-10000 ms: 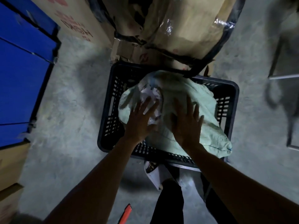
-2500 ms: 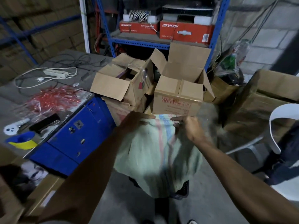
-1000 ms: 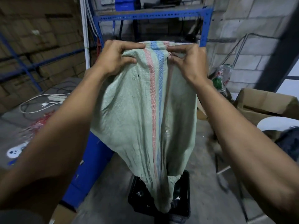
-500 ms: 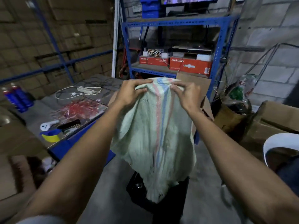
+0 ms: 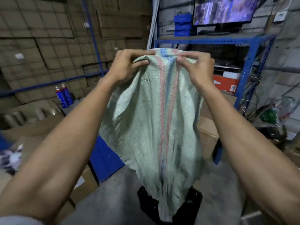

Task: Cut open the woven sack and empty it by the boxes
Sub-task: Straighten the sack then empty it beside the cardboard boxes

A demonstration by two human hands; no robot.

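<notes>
- Nearest, at 6 o'clock, a black crate [image 5: 194, 207] sits on the concrete floor [image 5: 113, 192]; the sack's lower end dangles into or just over it, and I cannot tell which.
- The woven sack [image 5: 151, 127] hangs limp and flat from 12 o'clock down the middle of the view, red and blue stripes running its length. Nothing bulges in it, so it looks emptied or nearly so.
- No contents show in the crate from here, so I cannot confirm where they landed.
- The left hand [image 5: 126, 67] is closed, bunching the sack's top edge at 11 o'clock; the right hand [image 5: 197, 65] pinches that edge at 1 o'clock, fingers curled tight.
- Judged so: cutting and tipping appear done; what remains is a last shake-out, then setting the sack aside.
- Cardboard boxes [image 5: 207, 132] stand behind the sack at 3 o'clock.
- Farthest, a blue shelf rack [image 5: 243, 44] carries a monitor [image 5: 224, 10].
</notes>
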